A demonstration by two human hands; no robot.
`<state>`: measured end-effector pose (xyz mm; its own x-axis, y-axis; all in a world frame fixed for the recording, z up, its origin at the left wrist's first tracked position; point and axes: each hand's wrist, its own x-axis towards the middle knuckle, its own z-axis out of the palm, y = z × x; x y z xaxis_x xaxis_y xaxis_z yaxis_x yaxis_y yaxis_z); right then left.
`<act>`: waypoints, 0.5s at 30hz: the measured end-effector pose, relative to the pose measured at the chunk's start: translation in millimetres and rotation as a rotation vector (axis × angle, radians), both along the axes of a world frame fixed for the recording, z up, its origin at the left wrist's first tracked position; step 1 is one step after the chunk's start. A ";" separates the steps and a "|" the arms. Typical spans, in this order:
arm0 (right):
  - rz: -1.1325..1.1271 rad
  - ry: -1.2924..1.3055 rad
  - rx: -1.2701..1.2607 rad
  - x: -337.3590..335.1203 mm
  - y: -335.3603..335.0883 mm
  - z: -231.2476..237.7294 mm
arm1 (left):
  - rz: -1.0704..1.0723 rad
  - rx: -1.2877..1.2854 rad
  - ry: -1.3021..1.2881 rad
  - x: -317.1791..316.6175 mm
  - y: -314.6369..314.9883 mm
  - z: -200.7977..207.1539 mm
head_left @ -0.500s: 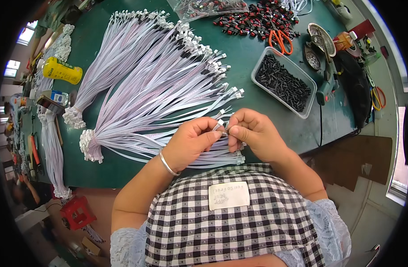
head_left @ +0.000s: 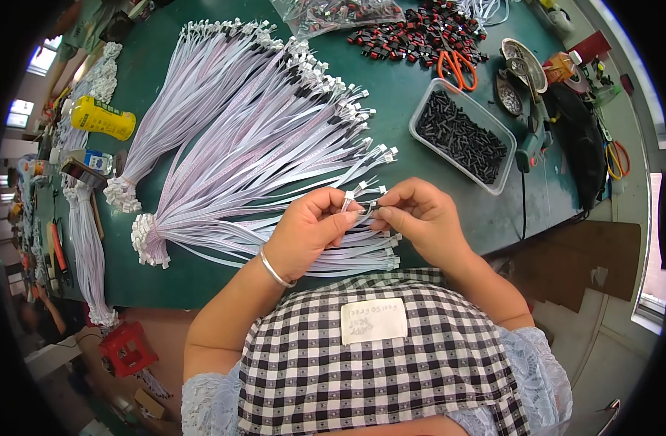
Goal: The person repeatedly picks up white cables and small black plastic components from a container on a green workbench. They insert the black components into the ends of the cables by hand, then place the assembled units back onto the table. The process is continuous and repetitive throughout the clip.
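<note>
View: a head camera looks down on a green table (head_left: pixel 420 94) and the person's 2 bare hands, which meet just above a checked garment (head_left: pixel 376 363).
Left hand: the left hand (head_left: pixel 311 229) is closed in a pinch, thumb and fingertips gripping the white plug end (head_left: pixel 347 198) of a thin cable; a silver bangle (head_left: pixel 273 269) sits on the wrist.
Right hand: the right hand (head_left: pixel 420 218) is also closed, fingertips pinching something small at the cable tip; what it holds is too small to tell.
Held cable: it lies between both hands, just above the near edge of the table, with its length running left under the left hand.
Cable pile: many flat white and lilac cables (head_left: pixel 253 138) fan out across the table, tied into 2 bundles at the left, their white plugs spread toward the upper right.
Loose cables: a few loose cables (head_left: pixel 362 251) lie flat directly under the hands, touching the pile.
Tray: a clear plastic tray (head_left: pixel 460 134) of small black parts sits near the right hand, apart from the cables.
Other things: orange-handled scissors (head_left: pixel 455 65), a heap of red and black parts (head_left: pixel 420 33) and a yellow bottle (head_left: pixel 104 118) lie farther off.
Risk: the pinch is on a very small piece, so it could slip and drop among the loose cables, where it would be hard to find.
Risk: the held cable could snag its neighbours and drag them off the near edge.
</note>
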<state>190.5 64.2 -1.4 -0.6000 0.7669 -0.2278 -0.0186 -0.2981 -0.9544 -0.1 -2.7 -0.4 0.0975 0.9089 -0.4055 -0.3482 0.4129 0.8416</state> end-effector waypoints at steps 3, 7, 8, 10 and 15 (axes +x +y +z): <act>-0.003 0.020 -0.022 -0.3 -0.5 -1.8 | -0.004 0.001 -0.005 0.9 0.4 1.1; 0.009 0.031 -0.038 -1.7 -0.7 -0.7 | -0.015 -0.005 0.000 1.4 0.9 1.3; 0.014 0.026 -0.034 -1.8 -0.5 -0.2 | -0.018 -0.005 0.001 1.4 1.0 1.3; 0.014 0.018 -0.027 -1.5 -0.3 -0.4 | -0.020 -0.007 -0.005 1.5 1.0 1.0; 0.012 -0.005 -0.015 -1.7 0.6 1.2 | -0.024 -0.003 -0.005 2.1 1.1 1.8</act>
<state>188.7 64.7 -0.2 -0.6079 0.7560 -0.2428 -0.0097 -0.3128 -0.9498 2.1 -1.6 1.3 0.1217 0.9049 -0.4079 -0.3424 0.4240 0.8384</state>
